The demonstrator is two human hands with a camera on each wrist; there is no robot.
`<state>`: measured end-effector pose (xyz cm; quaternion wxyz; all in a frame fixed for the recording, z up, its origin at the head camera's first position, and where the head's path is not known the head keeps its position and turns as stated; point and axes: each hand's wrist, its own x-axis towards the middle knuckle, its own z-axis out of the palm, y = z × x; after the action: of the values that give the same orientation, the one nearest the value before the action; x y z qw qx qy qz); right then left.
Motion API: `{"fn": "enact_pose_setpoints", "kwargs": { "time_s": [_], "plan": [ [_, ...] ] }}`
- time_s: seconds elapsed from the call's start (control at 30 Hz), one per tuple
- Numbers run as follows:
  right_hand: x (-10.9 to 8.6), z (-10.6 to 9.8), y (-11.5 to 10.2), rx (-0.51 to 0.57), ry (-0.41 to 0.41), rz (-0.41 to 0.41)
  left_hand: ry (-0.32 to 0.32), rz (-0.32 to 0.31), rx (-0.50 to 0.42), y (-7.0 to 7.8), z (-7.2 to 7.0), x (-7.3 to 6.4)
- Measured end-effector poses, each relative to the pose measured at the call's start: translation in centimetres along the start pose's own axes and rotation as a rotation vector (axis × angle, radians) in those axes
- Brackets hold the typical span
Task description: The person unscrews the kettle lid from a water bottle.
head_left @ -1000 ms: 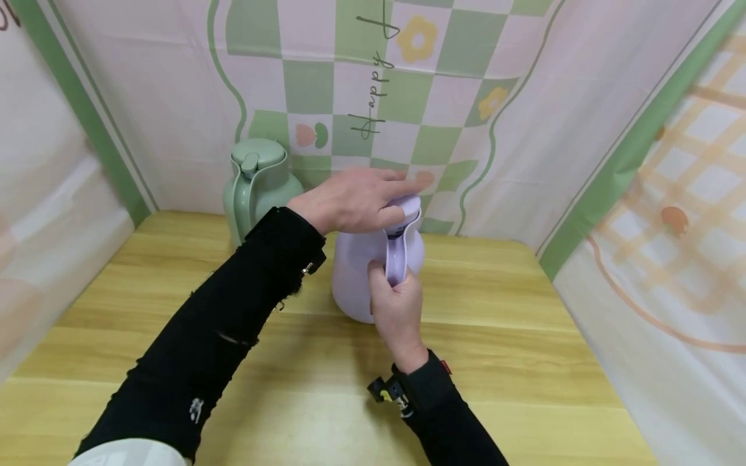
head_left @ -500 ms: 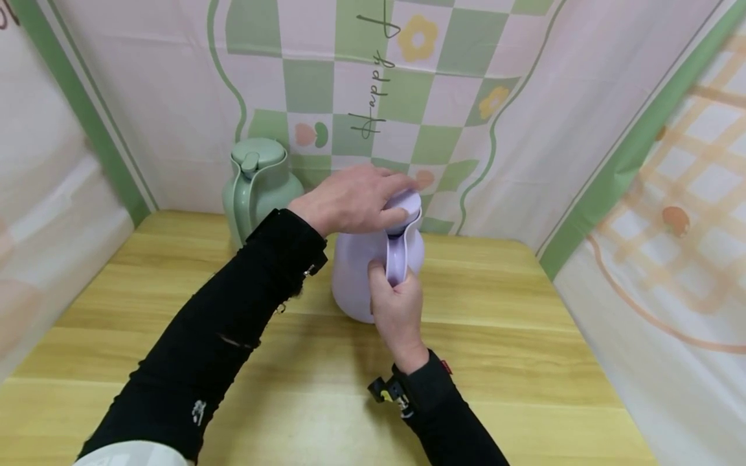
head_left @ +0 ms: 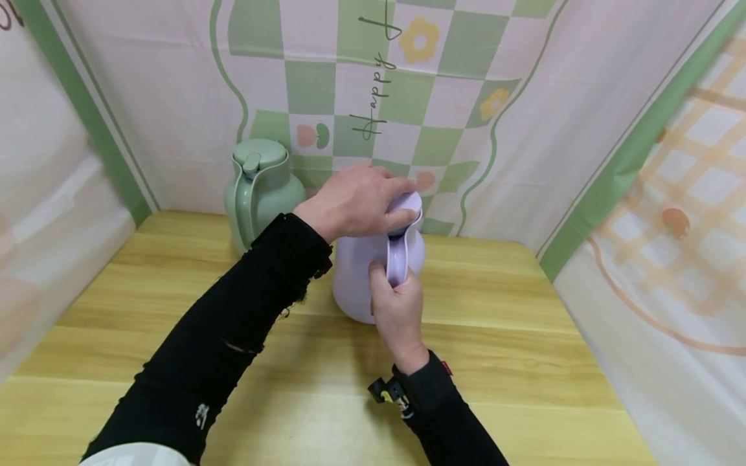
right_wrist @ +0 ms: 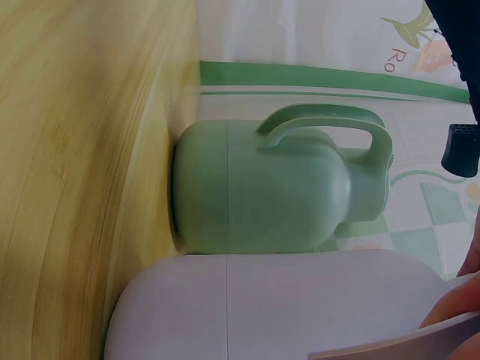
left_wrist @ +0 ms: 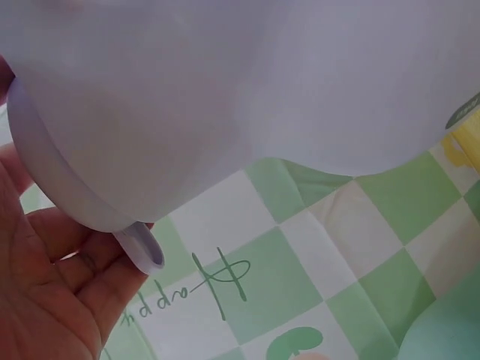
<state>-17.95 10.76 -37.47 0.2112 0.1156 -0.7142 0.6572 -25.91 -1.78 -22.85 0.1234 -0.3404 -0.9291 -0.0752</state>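
A lilac vacuum jug (head_left: 354, 278) stands upright on the table in the head view. My right hand (head_left: 399, 314) grips its handle (head_left: 397, 256), thumb on the near side. Over the top, my left hand (head_left: 358, 200) holds the round lilac lid (head_left: 409, 202), which partly shows past the thumb. In the left wrist view, curled fingers (left_wrist: 97, 262) lie by the jug's rim and a small protruding lilac lip (left_wrist: 142, 249). The jug's pale side (right_wrist: 277, 300) fills the lower right wrist view. The far side of the lid is hidden by my left hand.
A green vacuum jug (head_left: 265, 194) of the same kind stands behind on the left, partly covered by my left sleeve. The wooden table (head_left: 495, 362) meets a patterned cloth backdrop (head_left: 315, 84), with cloth sides (head_left: 658, 259) at both ends.
My left fingers have drawn in from extended to bent over the lid, and the hand has turned slightly. More of the lid's top shows. My right hand and the jug's body stay put.
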Motion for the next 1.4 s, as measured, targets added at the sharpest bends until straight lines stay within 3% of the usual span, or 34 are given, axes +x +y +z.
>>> {"fn": "enact_pose_setpoints", "kwargs": {
  "time_s": [0.53, 0.8, 1.07, 1.4],
  "plan": [
    [0.0, -0.1, 0.2, -0.013, -0.002, -0.006, 0.019, -0.033, 0.110, 0.7, -0.2, -0.5],
    [0.0, 0.0, 0.1, -0.005, 0.009, -0.009, 0.023, -0.086, 0.164, 1.2, -0.3, -0.5],
    [0.0, -0.1, 0.1, -0.019, 0.004, -0.020, -0.011, -0.139, 0.181, 1.8, -0.5, -0.5],
    [0.0, -0.1, 0.2, -0.009, -0.015, -0.027, 0.035, -0.213, 0.214, 2.5, -0.5, -0.5]
  ]
}}
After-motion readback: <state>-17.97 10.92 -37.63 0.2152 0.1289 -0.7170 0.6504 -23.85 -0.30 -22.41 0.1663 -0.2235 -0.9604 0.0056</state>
